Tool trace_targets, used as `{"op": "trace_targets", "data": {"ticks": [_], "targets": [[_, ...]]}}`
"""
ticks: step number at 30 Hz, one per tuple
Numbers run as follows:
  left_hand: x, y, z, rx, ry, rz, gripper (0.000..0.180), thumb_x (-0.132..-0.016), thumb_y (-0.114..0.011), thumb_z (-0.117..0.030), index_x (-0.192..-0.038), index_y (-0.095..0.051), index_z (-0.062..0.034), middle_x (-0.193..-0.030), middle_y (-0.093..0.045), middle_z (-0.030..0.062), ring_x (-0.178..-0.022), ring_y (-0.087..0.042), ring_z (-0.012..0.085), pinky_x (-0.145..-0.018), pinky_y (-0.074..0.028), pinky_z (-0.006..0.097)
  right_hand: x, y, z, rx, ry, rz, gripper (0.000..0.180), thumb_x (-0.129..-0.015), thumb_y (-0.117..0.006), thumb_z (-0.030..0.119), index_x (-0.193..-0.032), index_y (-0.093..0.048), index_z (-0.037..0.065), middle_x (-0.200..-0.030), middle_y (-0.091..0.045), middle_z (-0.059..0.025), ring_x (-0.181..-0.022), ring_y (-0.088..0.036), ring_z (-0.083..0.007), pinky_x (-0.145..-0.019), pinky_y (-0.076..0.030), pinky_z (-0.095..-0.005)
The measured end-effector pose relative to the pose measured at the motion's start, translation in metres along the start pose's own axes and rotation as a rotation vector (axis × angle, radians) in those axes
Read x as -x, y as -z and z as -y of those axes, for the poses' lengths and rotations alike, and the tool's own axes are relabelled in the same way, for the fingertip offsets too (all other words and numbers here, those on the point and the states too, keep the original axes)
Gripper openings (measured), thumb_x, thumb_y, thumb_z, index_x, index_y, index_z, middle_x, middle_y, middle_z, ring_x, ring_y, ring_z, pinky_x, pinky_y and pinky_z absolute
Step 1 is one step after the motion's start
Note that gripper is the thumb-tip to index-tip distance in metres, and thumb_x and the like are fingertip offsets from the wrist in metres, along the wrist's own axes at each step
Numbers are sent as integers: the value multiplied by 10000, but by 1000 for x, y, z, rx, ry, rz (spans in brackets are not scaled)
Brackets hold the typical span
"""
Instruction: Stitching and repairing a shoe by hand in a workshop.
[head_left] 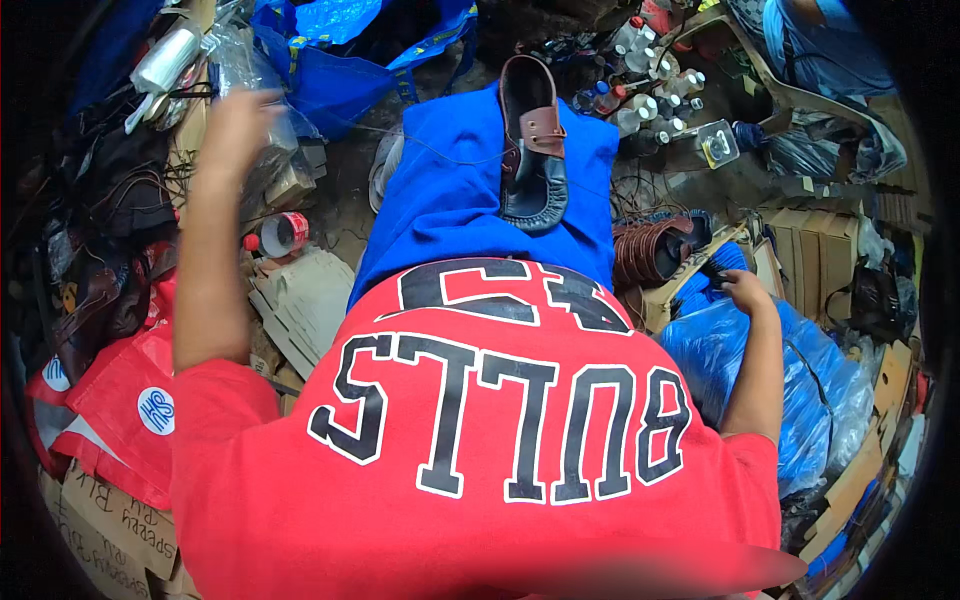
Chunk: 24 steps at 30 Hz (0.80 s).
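Observation:
A dark leather shoe (533, 150) with a brown strap lies sole-side away on my blue-clad lap (450, 210), untouched by either hand. My left hand (235, 120) is raised at the upper left, blurred, reaching among clear plastic bags (240, 60); whether it grips anything cannot be told. My right hand (742, 290) rests on a blue plastic bag (800, 370) at the right, its fingers at a dark object near a pile of brown leather straps (650, 250). My red shirt fills the lower middle.
Several small bottles (650, 90) stand at the top right. A blue tote bag (340, 60) lies at the top. A red-and-white can (280, 233), cardboard pieces (300, 300) and a red bag (110, 400) lie at the left. Cardboard boxes (820, 250) sit at the right.

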<state>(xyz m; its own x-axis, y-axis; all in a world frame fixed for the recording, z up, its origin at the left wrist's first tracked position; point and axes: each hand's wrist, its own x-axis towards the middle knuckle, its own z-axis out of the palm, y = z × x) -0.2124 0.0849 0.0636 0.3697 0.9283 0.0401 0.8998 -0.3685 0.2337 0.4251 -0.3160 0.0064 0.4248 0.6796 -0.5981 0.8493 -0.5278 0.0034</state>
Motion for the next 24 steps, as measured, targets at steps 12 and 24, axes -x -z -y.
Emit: {"op": "trace_targets", "data": {"ticks": [12, 24], "targets": [[-14, -130, -217, 758, -733, 322, 529, -670, -800, -298, -1105, -605, -68, -1140, -576, 121, -1071, -550, 266, -930, -422, 344, -24, 72, 278, -744, 669, -5, 201, -722, -703, 33, -922, -704, 53, -918, -651, -82, -823, -612, -139, -738, -489, -278], [-22, -146, -221, 974, -567, 763, 362, -696, -789, -182, -1001, -655, -40, -970, -673, 59, -933, -619, 162, -861, -458, 277, -50, 45, 283, -651, 793, -15, 123, -712, -715, -2, -823, -698, 49, -814, -593, -17, -790, -567, -117, -742, -456, -256]]}}
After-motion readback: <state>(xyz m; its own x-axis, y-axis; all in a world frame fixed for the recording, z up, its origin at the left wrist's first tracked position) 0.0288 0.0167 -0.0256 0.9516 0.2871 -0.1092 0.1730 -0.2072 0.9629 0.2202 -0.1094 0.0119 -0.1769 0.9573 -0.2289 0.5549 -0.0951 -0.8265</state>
